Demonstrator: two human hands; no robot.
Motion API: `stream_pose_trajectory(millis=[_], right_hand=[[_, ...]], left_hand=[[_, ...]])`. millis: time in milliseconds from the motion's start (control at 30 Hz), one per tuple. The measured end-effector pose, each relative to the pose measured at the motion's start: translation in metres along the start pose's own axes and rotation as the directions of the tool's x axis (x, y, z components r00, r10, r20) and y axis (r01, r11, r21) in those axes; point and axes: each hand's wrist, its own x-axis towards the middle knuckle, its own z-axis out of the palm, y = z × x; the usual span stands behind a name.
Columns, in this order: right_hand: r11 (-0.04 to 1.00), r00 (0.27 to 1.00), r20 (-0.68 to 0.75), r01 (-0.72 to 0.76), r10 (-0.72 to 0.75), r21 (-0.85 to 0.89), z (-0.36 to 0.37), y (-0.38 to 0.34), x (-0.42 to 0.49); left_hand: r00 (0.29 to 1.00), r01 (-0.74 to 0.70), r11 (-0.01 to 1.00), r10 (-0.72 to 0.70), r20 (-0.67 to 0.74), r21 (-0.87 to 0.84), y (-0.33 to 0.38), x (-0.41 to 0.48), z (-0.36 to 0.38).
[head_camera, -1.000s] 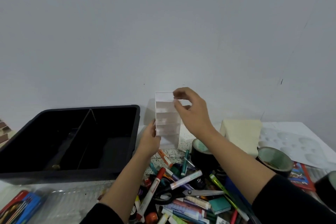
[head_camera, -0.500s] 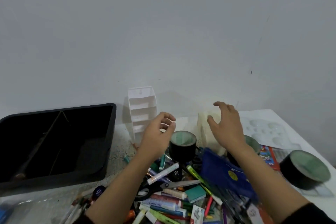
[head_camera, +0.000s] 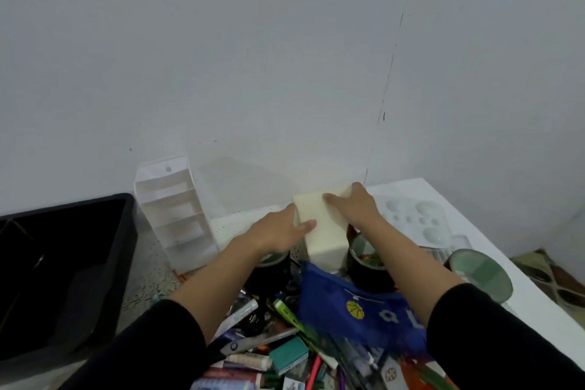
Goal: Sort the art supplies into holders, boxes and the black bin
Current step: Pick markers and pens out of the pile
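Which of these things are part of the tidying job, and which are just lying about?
In the job: cream box, held by left hand and right hand; white tiered holder; black bin; scissors and blue pouch awaiting sorting.
Lying about: patterned floor tiles; perhaps the white paint palette.

light is falling soft and dim from my left | tall white plastic tiered holder (head_camera: pixel 172 215) is casting a faint shadow on the grey wall (head_camera: pixel 285 41) | whole view is blurring slightly
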Motion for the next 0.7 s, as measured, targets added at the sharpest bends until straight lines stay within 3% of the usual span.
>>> stream_pose_trajectory(millis=[133, 300, 400, 467, 600, 700], right_hand=[[0.992, 0.997, -0.052, 0.061, -0.055, 0.115, 0.006, -0.006, 0.005], [0.951, 0.949, -0.053, 0.31, -0.31, -0.006, 0.017, -0.034, 0.003], [0.888, 0.9, -0.002, 0.429, -0.435, -0.166, 0.028, -0.045, 0.003], [0.816, 0.858, 0.031, 0.498, -0.512, -0.294, 0.034, -0.051, 0.002], [0.667, 0.824, 0.205, 0.552, -0.529, -0.5, 0.05, -0.054, -0.003], [0.537, 0.754, 0.354, 0.648, -0.554, -0.539, 0.064, -0.045, -0.007]], left_hand=[[1.0, -0.006, 0.987, 0.007, 0.004, -0.163, -0.01, 0.011, 0.002], [0.993, 0.041, 0.907, -0.082, -0.082, -0.418, -0.016, 0.013, -0.005], [0.971, -0.001, 0.877, -0.115, -0.211, -0.481, -0.021, 0.015, -0.013], [0.967, -0.004, 0.821, -0.142, -0.211, -0.571, -0.026, 0.017, -0.016], [0.979, 0.056, 0.852, -0.148, -0.137, -0.52, -0.043, 0.022, -0.015], [0.985, 0.078, 0.903, -0.135, -0.107, -0.423, -0.052, 0.018, -0.018]])
